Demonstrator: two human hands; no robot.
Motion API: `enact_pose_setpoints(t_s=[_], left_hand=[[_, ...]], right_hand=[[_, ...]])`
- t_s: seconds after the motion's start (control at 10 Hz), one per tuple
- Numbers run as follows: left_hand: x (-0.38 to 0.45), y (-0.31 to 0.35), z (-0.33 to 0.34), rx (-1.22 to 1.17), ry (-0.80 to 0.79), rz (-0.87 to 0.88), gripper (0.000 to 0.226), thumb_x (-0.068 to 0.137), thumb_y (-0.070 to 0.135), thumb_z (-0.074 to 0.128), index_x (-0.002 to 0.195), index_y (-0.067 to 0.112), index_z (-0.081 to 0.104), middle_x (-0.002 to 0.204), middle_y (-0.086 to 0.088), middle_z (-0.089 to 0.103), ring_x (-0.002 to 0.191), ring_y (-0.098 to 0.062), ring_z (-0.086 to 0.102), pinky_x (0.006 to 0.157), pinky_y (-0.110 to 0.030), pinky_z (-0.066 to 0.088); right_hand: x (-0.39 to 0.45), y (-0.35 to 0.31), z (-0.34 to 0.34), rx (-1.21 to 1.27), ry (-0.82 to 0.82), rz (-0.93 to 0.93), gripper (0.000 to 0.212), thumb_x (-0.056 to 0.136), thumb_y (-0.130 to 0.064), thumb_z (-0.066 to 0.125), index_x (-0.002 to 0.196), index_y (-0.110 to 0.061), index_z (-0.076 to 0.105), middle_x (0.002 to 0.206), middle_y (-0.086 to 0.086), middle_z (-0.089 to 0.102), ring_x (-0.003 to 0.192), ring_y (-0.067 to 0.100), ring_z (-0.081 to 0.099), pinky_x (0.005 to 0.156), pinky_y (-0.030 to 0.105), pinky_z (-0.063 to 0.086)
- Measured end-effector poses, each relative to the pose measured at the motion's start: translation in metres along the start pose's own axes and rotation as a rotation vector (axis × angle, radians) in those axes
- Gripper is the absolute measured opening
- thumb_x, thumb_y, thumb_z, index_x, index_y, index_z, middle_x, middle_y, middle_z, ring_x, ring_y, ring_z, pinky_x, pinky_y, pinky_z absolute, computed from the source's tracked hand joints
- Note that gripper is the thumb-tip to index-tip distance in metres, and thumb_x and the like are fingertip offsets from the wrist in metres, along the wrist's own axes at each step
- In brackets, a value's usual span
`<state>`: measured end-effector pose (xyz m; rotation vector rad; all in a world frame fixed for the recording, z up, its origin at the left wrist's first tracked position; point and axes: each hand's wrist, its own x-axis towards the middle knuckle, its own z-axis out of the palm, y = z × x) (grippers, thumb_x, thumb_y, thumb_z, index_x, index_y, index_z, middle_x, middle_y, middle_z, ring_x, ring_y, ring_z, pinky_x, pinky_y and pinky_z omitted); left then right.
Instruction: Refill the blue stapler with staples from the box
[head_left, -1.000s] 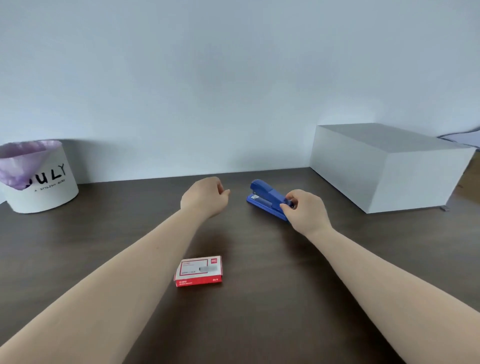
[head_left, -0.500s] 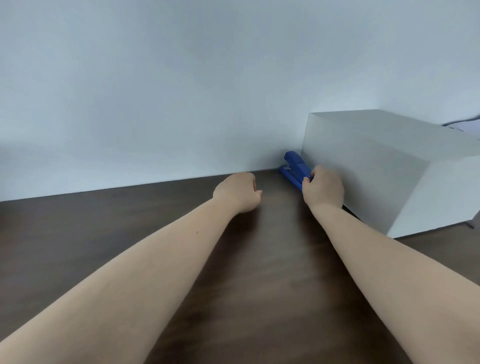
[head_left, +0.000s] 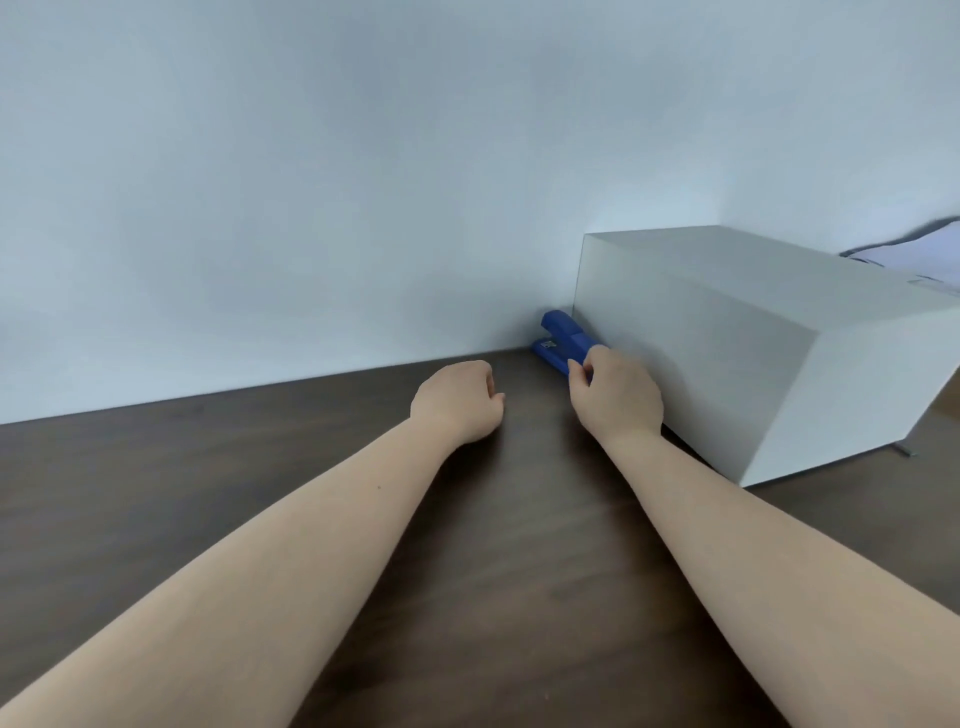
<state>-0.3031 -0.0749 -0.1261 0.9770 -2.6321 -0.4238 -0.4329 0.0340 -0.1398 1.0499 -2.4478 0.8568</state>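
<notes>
Blue stapler (head_left: 563, 343) sits on the dark tabletop (head_left: 208, 493) at its far edge, close to the wall (head_left: 311, 182) and just beside the near-left face of a large white box (head_left: 727, 353). Long axis runs diagonally: nose end points away and to the left, toward the wall; rear end comes toward the camera and to the right, where it is hidden under the hand. Top arm looks down, not swung open, though the hinge end cannot be seen.

Right hand (head_left: 615, 397) is curled over the stapler's rear, fingers (head_left: 582, 369) wrapped on it; reads as a grasp, contact on the underside not visible. Left hand (head_left: 460, 400) hovers or rests just left of the right one, loosely closed into a soft fist, holding nothing, clear of the stapler.

Staple box is not in view at this head angle.

Step in hand, as judged: taking hold of the stapler, prior to opening it. No staples handled, magazine not exposed, so the task is near its start.

Next move calls for: draw the stapler clear of the white box so there is room to work; steady the base with one hand and lift the top arm with the other to bare the magazine; then look down to find the staple box
</notes>
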Motion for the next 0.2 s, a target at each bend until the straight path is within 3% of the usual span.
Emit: enact_pose_setpoints(t_s=[0.1,0.2], left_hand=[[-0.007,0.000,-0.005,0.001,-0.036,-0.016,0.015,0.087,0.030,0.051,0.088,0.015,0.053,0.109,-0.007,0.062,0.102,-0.028,0.056,0.079,-0.034,0.042],[-0.016,0.004,-0.015,0.007,-0.048,-0.031,0.015,0.087,0.030,0.050,0.090,0.016,0.053,0.112,-0.007,0.062,0.104,-0.028,0.055,0.081,-0.035,0.043]], right_hand=[[-0.010,0.001,-0.009,0.017,-0.104,0.038,0.027,0.092,-0.030,0.046,0.074,-0.010,0.050,0.076,0.009,0.058,0.070,0.029,0.053,0.058,0.031,0.040],[-0.013,0.000,-0.022,0.037,-0.224,0.071,0.027,0.091,-0.031,0.049,0.072,-0.012,0.051,0.085,0.013,0.065,0.078,0.031,0.058,0.065,0.031,0.044]])
